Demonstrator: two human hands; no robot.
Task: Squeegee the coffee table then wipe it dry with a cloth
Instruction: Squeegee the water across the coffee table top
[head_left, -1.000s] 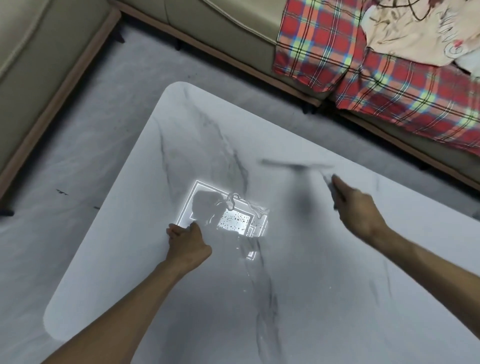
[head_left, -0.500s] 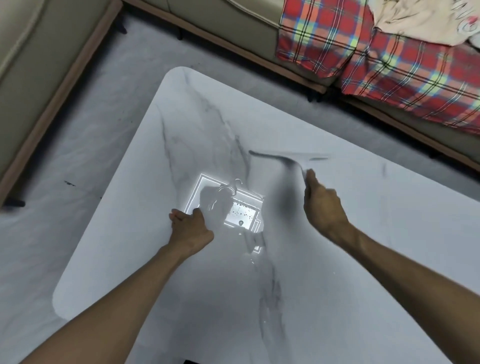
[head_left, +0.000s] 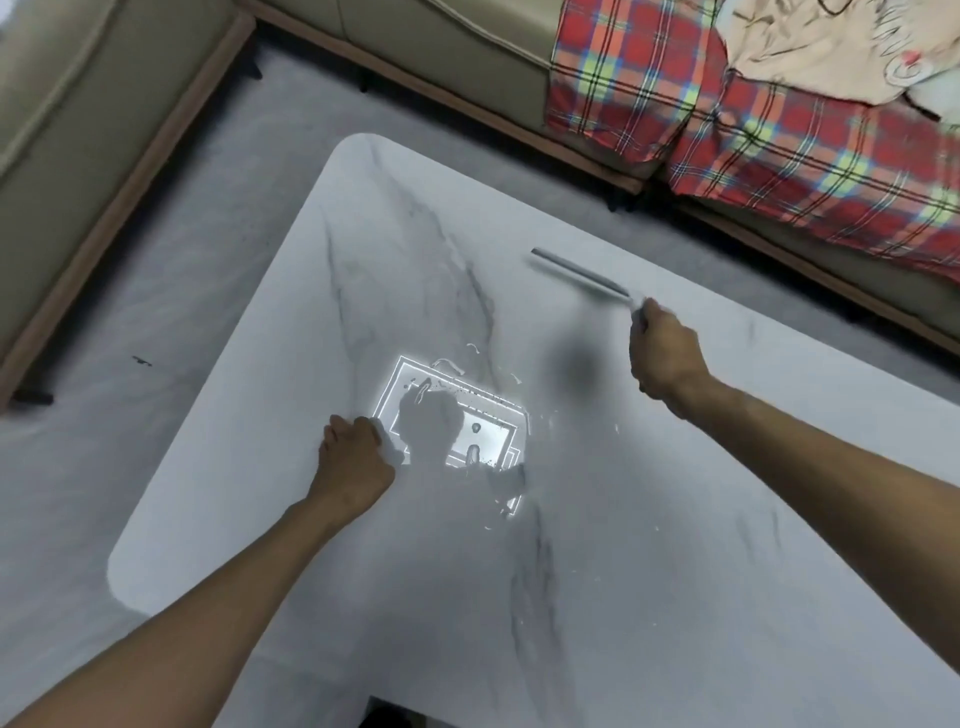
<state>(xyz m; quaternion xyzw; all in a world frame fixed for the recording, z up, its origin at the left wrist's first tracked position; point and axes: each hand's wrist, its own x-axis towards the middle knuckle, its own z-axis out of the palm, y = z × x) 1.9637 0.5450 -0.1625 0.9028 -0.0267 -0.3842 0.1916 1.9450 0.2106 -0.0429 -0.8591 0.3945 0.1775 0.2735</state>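
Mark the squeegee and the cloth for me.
squeegee (head_left: 579, 274), head view, middle of the blade.
cloth (head_left: 388, 442), head view, white bit showing beside the left hand's fingers.

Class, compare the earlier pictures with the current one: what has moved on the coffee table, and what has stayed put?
The right hand swept the squeegee left across the coffee table, then back right, its blade now angled. The left hand stayed fisted on the tabletop, apparently on a pale cloth. Grip on the squeegee unchanged.
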